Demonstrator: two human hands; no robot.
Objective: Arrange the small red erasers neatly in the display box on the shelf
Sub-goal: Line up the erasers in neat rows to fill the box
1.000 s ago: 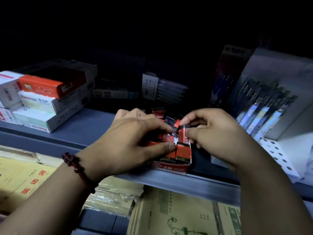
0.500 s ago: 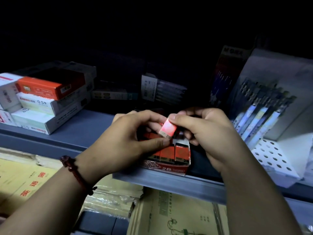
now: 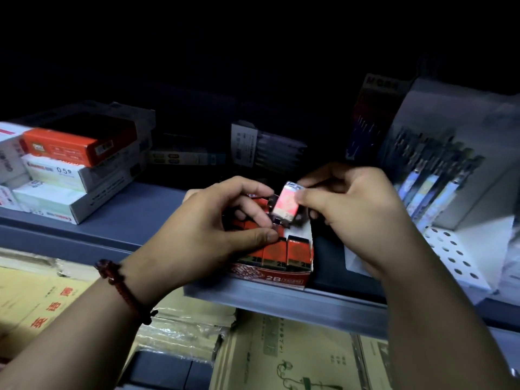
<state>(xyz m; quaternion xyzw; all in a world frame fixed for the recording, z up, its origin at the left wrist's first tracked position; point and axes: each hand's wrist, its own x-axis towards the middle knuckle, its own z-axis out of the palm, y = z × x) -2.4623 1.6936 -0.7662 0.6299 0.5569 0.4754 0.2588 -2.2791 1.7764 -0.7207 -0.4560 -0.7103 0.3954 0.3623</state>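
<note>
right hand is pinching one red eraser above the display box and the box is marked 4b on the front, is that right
Not quite. The head view shows the right hand pinching one red eraser above the display box, but the front of the box is marked 2B, not 4B.

You are facing a shelf [image 3: 135, 209] in a stationery shop. To your left, flat cardboard boxes [image 3: 53, 198] are stacked on it, one printed 0.5. To your right, pens [image 3: 433, 190] stand in rows against a white perforated stand [image 3: 455, 257]. At the shelf's front edge sits a red display box [image 3: 270, 277] marked 2B, holding small red erasers [image 3: 298, 249]. Below the shelf lie piles of brown paper exercise books [image 3: 281, 356] with printed covers.
</note>
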